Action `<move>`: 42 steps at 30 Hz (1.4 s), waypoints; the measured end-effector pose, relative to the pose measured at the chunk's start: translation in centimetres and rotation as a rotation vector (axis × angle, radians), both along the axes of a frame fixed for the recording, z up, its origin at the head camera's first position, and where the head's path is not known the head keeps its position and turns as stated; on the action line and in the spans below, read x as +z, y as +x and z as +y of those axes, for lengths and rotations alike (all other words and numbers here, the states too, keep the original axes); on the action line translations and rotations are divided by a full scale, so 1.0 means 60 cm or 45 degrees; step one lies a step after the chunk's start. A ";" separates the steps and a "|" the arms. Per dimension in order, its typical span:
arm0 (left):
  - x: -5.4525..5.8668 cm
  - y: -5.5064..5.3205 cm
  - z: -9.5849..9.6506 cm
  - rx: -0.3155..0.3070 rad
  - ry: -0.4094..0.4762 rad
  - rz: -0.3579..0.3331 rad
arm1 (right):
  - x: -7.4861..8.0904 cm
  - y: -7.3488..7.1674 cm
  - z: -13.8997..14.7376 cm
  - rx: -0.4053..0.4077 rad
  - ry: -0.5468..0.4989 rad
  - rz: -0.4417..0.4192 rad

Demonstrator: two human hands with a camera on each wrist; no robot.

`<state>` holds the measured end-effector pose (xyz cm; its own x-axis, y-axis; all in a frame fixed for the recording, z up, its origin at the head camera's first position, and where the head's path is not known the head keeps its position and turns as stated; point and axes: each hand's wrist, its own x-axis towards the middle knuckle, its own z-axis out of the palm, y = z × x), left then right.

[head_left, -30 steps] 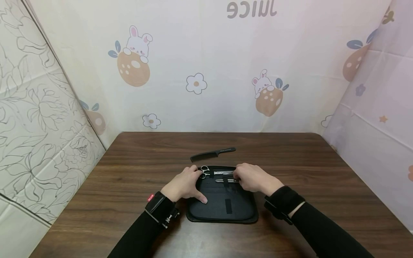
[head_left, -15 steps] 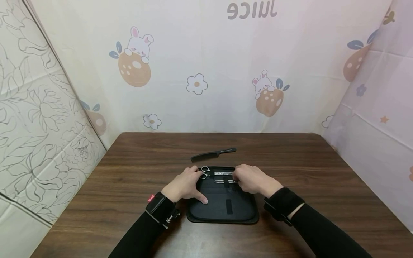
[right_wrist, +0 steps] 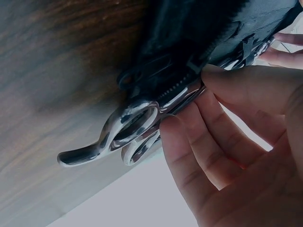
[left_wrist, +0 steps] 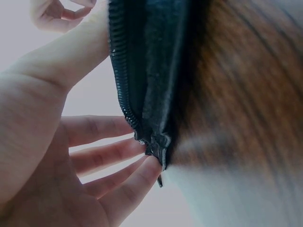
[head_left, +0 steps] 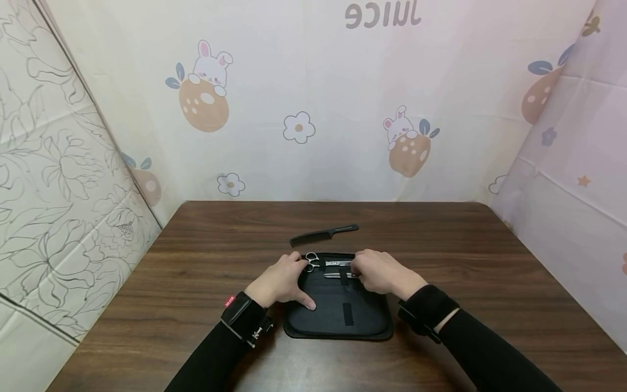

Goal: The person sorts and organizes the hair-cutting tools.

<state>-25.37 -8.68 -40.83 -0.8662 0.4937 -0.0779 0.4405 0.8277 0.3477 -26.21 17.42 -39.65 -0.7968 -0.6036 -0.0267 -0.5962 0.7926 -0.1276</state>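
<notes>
A black zip-edged tool case lies open on the table. My left hand rests on its left side, thumb spread on the face; the left wrist view has extended fingers touching the zipped corner. Across the upper part lies one pair of scissors under a strap, finger rings to the left. My right hand pinches a second pair of scissors just below it, blades pointing left under another strap. Its curved metal finger rings stick out past the case's edge in the right wrist view.
Beyond the case lies a black comb on the brown wooden table. Lower on the case's face is a further strap. A printed cloth hangs behind the table.
My right hand has shifted slightly left, and the scissors it pinches have slid a little farther left under the strap. My left hand stays in place on the case.
</notes>
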 end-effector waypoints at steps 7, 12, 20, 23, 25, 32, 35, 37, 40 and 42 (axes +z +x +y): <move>0.000 0.000 0.000 0.007 0.006 0.002 | 0.000 0.000 -0.001 0.007 -0.003 0.008; -0.001 0.001 0.000 0.010 -0.005 -0.001 | 0.000 0.000 -0.003 0.000 0.002 0.002; 0.000 0.003 0.001 0.009 -0.007 -0.012 | -0.001 0.000 -0.005 -0.004 0.000 -0.018; 0.001 0.003 0.000 0.010 -0.005 -0.011 | 0.000 -0.001 -0.006 0.002 0.000 -0.019; 0.001 0.003 0.000 0.009 -0.005 -0.008 | 0.001 -0.001 -0.007 0.007 0.000 -0.016; 0.000 0.001 0.000 0.010 -0.003 -0.006 | 0.003 -0.002 -0.009 0.031 -0.007 -0.005; 0.000 0.001 0.000 0.013 -0.003 -0.008 | 0.002 -0.003 -0.009 0.033 -0.006 -0.003; 0.000 0.001 0.000 0.011 -0.005 -0.007 | 0.002 -0.003 -0.010 0.032 -0.005 -0.002; -0.001 0.001 0.000 0.008 -0.010 -0.001 | 0.002 -0.003 -0.011 0.031 -0.007 -0.003; -0.002 0.001 -0.001 0.006 -0.009 0.000 | 0.002 -0.003 -0.011 0.033 -0.010 -0.001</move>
